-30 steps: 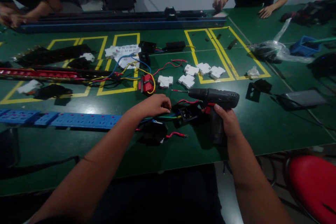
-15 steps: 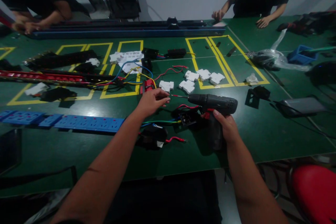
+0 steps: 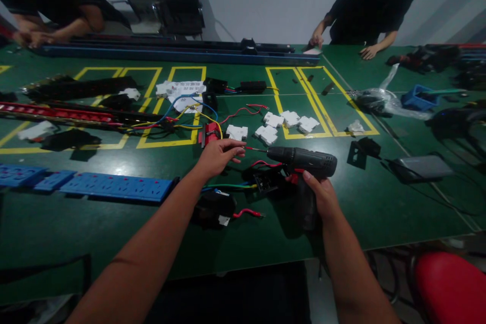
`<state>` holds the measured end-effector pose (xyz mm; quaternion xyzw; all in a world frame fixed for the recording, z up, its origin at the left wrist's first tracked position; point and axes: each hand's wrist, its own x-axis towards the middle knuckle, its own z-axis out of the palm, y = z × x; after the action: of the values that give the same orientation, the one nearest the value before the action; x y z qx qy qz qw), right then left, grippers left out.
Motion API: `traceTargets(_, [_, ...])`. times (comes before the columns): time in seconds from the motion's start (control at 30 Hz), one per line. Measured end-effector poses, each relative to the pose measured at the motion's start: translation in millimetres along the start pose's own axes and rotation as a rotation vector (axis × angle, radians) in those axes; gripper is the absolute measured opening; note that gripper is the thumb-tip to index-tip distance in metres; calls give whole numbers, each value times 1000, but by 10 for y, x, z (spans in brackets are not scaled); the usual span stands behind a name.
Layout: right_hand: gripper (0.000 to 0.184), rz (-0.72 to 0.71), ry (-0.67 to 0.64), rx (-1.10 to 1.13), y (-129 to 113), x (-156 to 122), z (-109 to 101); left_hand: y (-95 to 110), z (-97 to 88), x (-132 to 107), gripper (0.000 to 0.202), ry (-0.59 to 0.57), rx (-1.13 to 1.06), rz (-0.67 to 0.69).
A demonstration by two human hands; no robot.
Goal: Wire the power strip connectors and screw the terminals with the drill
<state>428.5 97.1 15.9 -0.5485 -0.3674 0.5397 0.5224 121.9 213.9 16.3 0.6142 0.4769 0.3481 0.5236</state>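
My right hand (image 3: 322, 190) is wrapped round the handle of a black cordless drill (image 3: 309, 160), which points left with a long bit (image 3: 258, 150). At the bit's tip, my left hand (image 3: 220, 157) is closed in a pinch; whatever it holds is too small to make out. Below the drill lies a black socket module (image 3: 267, 180) with coloured wires. A black part (image 3: 214, 207) with a short red lead (image 3: 248, 212) is nearer me. Just behind my left hand sits a red component (image 3: 209, 133), beside white circuit breakers (image 3: 237, 133).
A blue socket strip (image 3: 117, 186) lies at left, with a red strip (image 3: 56, 113) behind it. Long dark rails (image 3: 182, 54) cross the back. Two people stand across the green table (image 3: 379, 202). A blue bin (image 3: 419, 97) and a red stool (image 3: 451, 286) are at right.
The view has tilted up slightly and shifted. Both hands keep the same pose, with the drill bit still at my left fingertips.
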Motion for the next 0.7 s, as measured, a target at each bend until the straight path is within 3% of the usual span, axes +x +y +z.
traceTargets(0.7, [49, 17, -16, -74, 8, 11, -23, -42, -45, 35, 30, -38, -33, -38])
